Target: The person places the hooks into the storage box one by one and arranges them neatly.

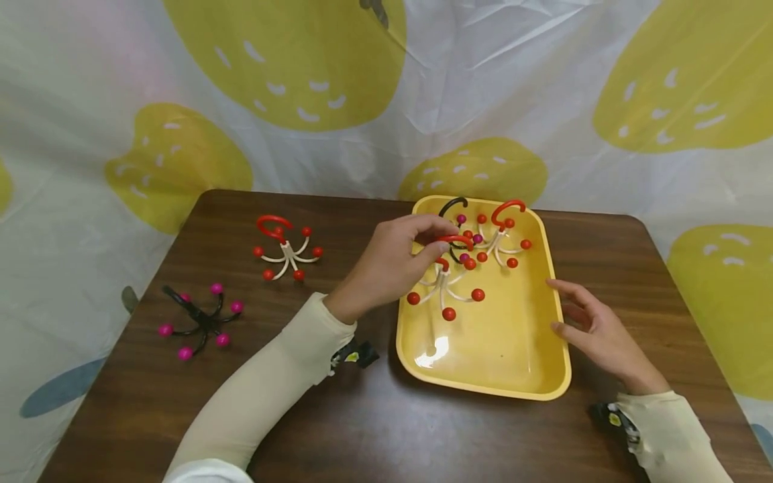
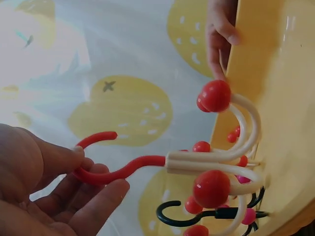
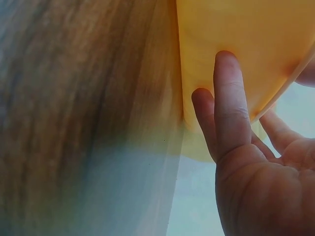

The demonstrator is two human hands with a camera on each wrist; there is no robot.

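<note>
My left hand (image 1: 401, 258) pinches the red hook of a white hook hanger (image 1: 443, 283) between thumb and fingers. Its curved arms end in red balls and hang over the left part of the yellow tray (image 1: 483, 388). The left wrist view shows the fingertips (image 2: 115, 189) around the bend of the hook. My right hand (image 1: 598, 332) is at the tray's right side, its extended fingers (image 3: 230, 98) against the outer wall and the thumb by the rim. Inside the tray at the back are another red-and-white hanger (image 1: 498, 240) and a black hanger with magenta balls (image 2: 226, 213), partly hidden.
On the brown table (image 1: 338, 416), left of the tray, stands a red-and-white hanger (image 1: 288, 252). Nearer the left edge lies a black hanger (image 1: 204, 322) with magenta balls, its hook tilted. A cloth (image 1: 338, 161) with yellow fruit print hangs behind the table.
</note>
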